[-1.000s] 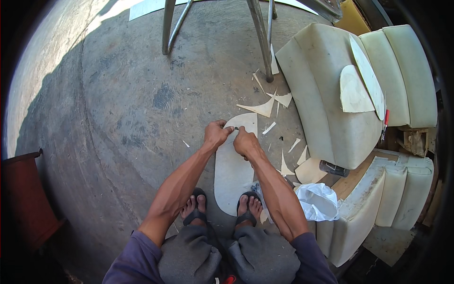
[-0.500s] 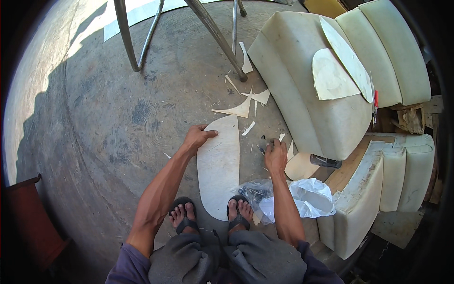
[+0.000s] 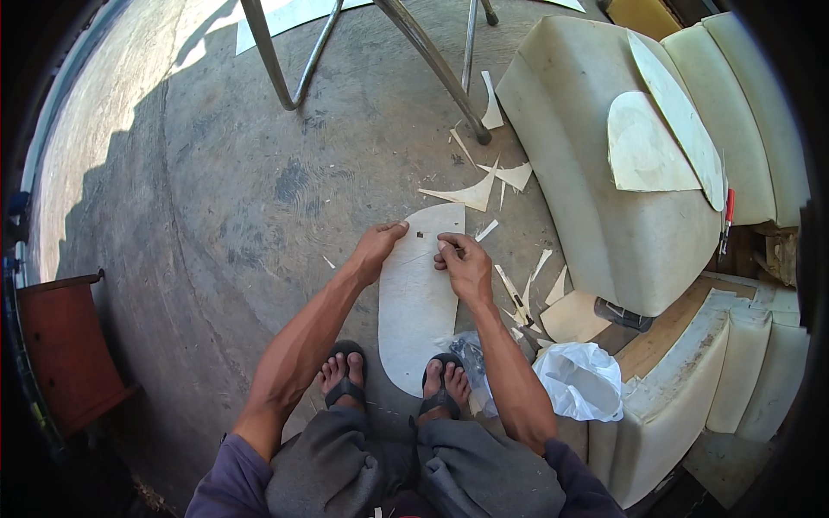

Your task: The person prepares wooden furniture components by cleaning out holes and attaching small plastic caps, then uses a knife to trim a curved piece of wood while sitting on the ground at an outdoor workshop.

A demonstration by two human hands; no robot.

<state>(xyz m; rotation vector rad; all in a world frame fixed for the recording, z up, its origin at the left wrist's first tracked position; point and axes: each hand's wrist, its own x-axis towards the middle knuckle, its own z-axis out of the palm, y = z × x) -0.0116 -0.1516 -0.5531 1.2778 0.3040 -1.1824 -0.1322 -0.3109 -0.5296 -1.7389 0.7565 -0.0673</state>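
Observation:
A long whitish sheet panel [image 3: 420, 302] with rounded ends lies on the floor before me, its near end between my feet. My left hand [image 3: 381, 248] grips its upper left edge, thumb on top. Over the panel's upper right edge, my right hand [image 3: 465, 266] has thumb and forefinger pinched; what they hold, if anything, is too small to make out. A small dark piece [image 3: 420, 235] sits on the panel between both hands. Right of my right hand, a slim dark-and-pale tool [image 3: 523, 312] lies among cut scraps.
Pale offcuts [image 3: 471, 192] lie beyond the panel, near metal chair legs [image 3: 440, 69]. At right stand a cream padded seat [image 3: 596, 155] carrying two cut pieces [image 3: 648, 142], a red-handled tool [image 3: 728, 211], and a white plastic bag [image 3: 580, 380]. A rusty red metal piece [image 3: 69, 354] stands left.
My right hand has left the floor beside the scraps and come up and left over the panel. A small dark piece now shows on the panel. The view has shifted slightly left.

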